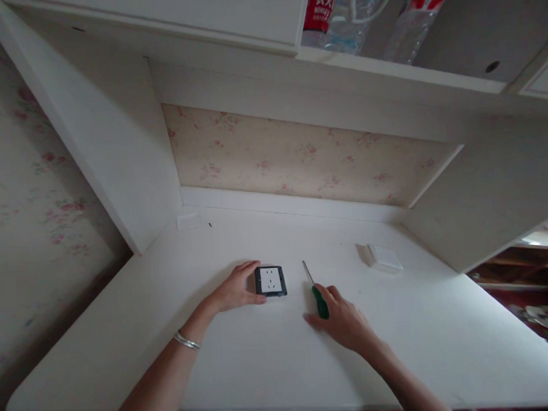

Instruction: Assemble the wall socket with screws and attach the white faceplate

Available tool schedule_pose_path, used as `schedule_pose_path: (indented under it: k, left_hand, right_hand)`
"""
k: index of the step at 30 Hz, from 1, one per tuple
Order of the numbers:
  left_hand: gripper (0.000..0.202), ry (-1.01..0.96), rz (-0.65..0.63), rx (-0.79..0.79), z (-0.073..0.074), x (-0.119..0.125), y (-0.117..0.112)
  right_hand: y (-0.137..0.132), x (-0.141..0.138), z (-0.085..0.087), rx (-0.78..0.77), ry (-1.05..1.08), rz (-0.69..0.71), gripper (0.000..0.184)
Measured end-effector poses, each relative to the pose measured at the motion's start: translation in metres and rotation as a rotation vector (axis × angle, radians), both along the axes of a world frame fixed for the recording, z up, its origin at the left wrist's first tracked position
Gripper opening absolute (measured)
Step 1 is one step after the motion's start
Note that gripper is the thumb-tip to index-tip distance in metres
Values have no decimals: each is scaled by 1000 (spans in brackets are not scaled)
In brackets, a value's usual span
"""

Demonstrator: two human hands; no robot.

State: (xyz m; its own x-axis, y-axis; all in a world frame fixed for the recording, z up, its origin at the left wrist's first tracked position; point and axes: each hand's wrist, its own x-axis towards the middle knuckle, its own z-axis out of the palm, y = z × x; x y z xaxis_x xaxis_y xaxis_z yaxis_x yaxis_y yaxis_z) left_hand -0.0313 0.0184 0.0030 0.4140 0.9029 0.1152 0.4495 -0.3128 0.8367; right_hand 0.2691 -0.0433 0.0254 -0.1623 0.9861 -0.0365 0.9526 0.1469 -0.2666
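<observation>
A wall socket (270, 280) with a white face and a dark surround lies on the white desk. My left hand (236, 287) grips it from its left side, with fingers at the far edge and thumb at the near edge. To the right of the socket is a screwdriver (320, 301) with a green handle and a thin metal shaft pointing away and slightly left. My right hand (345, 317) has its fingers curled on the handle, while its thumb sticks out to the left. The palm side of that grip is hidden.
On the desk (244, 364), a white box-like piece (384, 258) sits at back right. A flat whitish frame (189, 221) and a small dark piece (210, 224) lie at back left. Plastic bottles (422, 17) stand on the shelf above. Side panels (102, 134) bound the desk.
</observation>
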Motion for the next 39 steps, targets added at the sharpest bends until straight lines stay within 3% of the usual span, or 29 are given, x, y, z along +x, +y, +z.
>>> schedule_pose_path:
  k: [3, 6, 9, 12, 16, 22, 28, 39]
  left_hand:
    - [85, -6, -1, 29, 0, 2, -1]
    - [83, -17, 8, 28, 1, 2, -1]
    - [82, -24, -3, 14, 1, 1, -1]
    - [81, -38, -13, 13, 3, 1, -1]
    - [78, -72, 2, 11, 6, 2, -2]
    - [75, -85, -18, 9, 9, 3, -1]
    - [75, -98, -24, -8, 7, 2, 0]
    - [74, -100, -47, -1, 10, 2, 0]
  right_hand:
    - [-1, 1, -12, 33, 38, -59, 47]
    - [8, 13, -7, 64, 116, -139, 33]
    - [18, 25, 15, 158, 273, -238, 31]
    - [25, 26, 50, 261, 401, -277, 35]
    - [33, 2, 97, 321, 480, -71, 36]
    - [45, -55, 143, 312, 245, 234, 17]
    - [60, -90, 151, 298, 115, 386, 7]
    - [68, -104, 152, 300, 76, 429, 8]
